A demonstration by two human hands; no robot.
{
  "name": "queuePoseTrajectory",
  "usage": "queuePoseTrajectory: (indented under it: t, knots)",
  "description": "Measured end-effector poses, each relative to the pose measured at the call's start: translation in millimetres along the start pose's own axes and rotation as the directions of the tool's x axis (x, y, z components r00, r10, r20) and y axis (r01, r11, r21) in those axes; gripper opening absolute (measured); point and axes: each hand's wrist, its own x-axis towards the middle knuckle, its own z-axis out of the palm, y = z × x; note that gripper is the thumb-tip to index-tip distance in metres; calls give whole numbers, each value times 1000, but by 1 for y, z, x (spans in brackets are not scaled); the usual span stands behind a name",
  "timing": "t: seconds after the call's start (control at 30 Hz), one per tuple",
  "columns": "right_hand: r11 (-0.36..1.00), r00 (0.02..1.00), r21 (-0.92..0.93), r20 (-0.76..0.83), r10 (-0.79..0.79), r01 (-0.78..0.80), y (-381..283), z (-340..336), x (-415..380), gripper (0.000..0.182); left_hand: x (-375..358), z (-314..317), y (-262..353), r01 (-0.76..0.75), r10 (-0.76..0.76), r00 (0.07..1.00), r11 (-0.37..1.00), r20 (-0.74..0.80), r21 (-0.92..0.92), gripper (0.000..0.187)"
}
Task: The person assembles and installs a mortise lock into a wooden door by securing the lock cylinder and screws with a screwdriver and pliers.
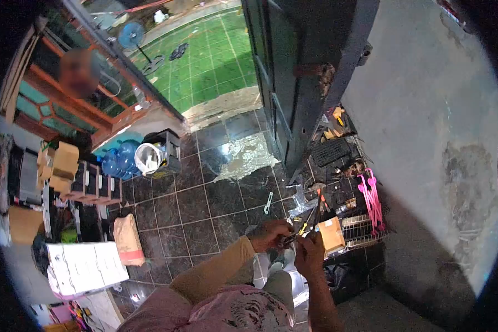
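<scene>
My left hand and my right hand are near each other with bent fingers, pinching one small metal piece between them, above the floor. A box is at the right.

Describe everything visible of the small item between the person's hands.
The small item looks dark with lighter, shiny patches, perhaps metal. It is held in the left hand, above the tiled floor, with the right hand close against it. The hands hide much of it; its full shape, parts and tilt can't be told.
</scene>
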Motion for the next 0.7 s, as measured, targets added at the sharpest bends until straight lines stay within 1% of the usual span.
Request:
queuePoseTrajectory:
  t: [0.03, 0.07, 0.17, 0.2, 0.23, 0.27, 0.33, 0.43, 0.47, 0.5, 0.53, 0.57, 0.6, 0.67, 0.7]
  knots:
    - [1000, 1000, 27, -12, 16, -16, 1, 4, 0, 19, -1, -1, 8, 36, -37, 999, 999, 10, 19, 32]
    - [994, 999, 100, -7, 37, -36, 8, 11, -2, 21, 0, -3, 15, 71, -72, 997, 997, 19, 40, 35]
    - [988, 985, 12, -77, 156, -156, 17, 27, 9, 21, 25, -29, 13, 42, -49, 998, 990, 49, 136, 42]
    - [924, 934, 181, -61, 352, -337, 17, 32, 12, 15, 31, -32, 17, -2, -8, 999, 982, 53, 190, 43]
    - [892, 915, 256, -60, 399, -372, 27, 39, 11, 15, 37, -34, 20, -47, 33, 997, 969, 62, 243, 44]
    - [854, 894, 329, -56, 444, -403, 40, 47, 9, 17, 44, -37, 22, -92, 73, 994, 951, 75, 294, 45]
    - [824, 863, 347, -71, 500, -449, 56, 57, 9, 29, 57, -41, 23, -181, 151, 983, 894, 105, 409, 46]
    - [628, 765, 633, -88, 638, -452, 79, 82, 5, 33, 87, -52, 14, -321, 252, 947, 789, 201, 524, 46]
    - [699, 782, 558, -134, 608, -448, 101, 92, -3, 26, 99, -55, 11, -372, 287, 928, 748, 238, 550, 46]
    - [761, 797, 475, -181, 576, -442, 123, 102, -11, 20, 108, -57, 11, -327, 260, 945, 766, 198, 553, 45]
    - [805, 800, 398, -233, 553, -441, 128, 103, -7, 18, 115, -56, 13, -275, 224, 961, 782, 159, 559, 44]
    - [800, 795, 387, -225, 563, -458, 133, 100, -4, 14, 122, -56, 13, -226, 192, 974, 796, 120, 561, 43]
    - [796, 790, 377, -216, 574, -474, 136, 96, 1, 13, 128, -57, 12, -212, 185, 977, 803, 105, 557, 43]
    - [842, 811, 376, -296, 505, -387, 145, 97, 4, 11, 146, -66, -2, -114, 93, 993, 942, 78, 316, 40]
    - [863, 817, 373, -337, 469, -341, 150, 98, 6, 11, 153, -68, -4, -58, 45, 996, 981, 74, 187, 39]
